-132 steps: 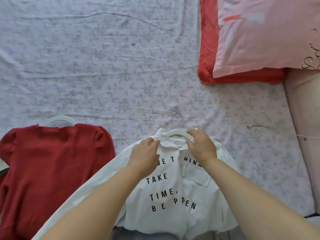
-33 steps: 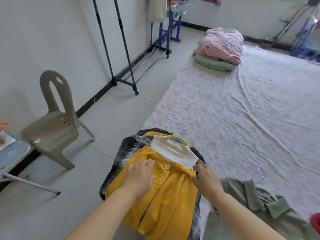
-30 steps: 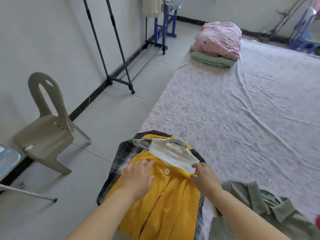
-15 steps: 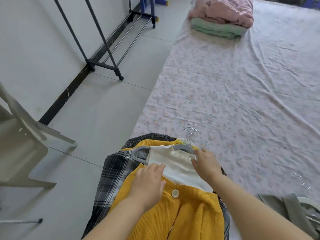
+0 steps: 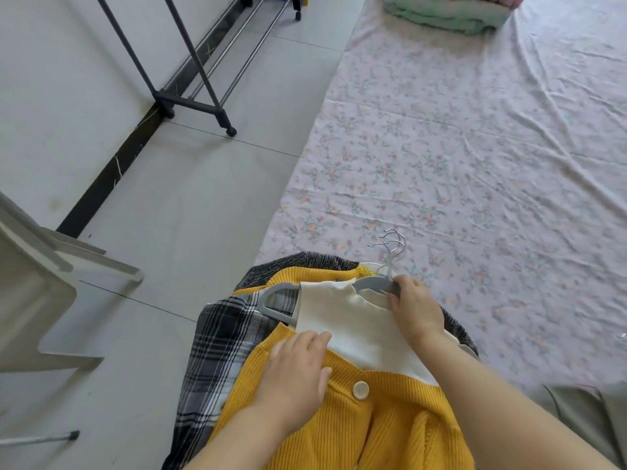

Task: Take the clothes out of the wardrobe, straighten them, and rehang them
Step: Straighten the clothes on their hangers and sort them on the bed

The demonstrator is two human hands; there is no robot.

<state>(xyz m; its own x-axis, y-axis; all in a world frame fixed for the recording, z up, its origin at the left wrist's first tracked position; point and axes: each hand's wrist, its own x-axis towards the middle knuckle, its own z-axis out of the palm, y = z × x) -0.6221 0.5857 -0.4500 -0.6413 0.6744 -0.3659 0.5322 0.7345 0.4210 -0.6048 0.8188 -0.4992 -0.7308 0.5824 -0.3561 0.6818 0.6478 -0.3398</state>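
A yellow ribbed cardigan (image 5: 339, 432) with a white button lies over a white knit top (image 5: 342, 320) on a grey hanger (image 5: 281, 300). Both rest on a black-and-white plaid garment (image 5: 217, 344) at the bed's near corner. Several metal hanger hooks (image 5: 390, 245) stick out together beyond the collar. My left hand (image 5: 298, 371) lies flat on the cardigan's edge, fingers together. My right hand (image 5: 414, 310) grips the grey hanger's right shoulder at the white top's neckline.
The floral bedsheet (image 5: 475, 164) stretches away to the right, with folded green and pink bedding (image 5: 444, 11) at its far end. A dark clothes rack on wheels (image 5: 193, 96) stands by the wall. A grey plastic chair (image 5: 37, 300) is at left. An olive garment (image 5: 590, 415) lies at lower right.
The view swung from the white printed shirt to this yellow pile. In the last second my right hand moved up from the cardigan's edge to the hanger; my left hand stayed on the cardigan.
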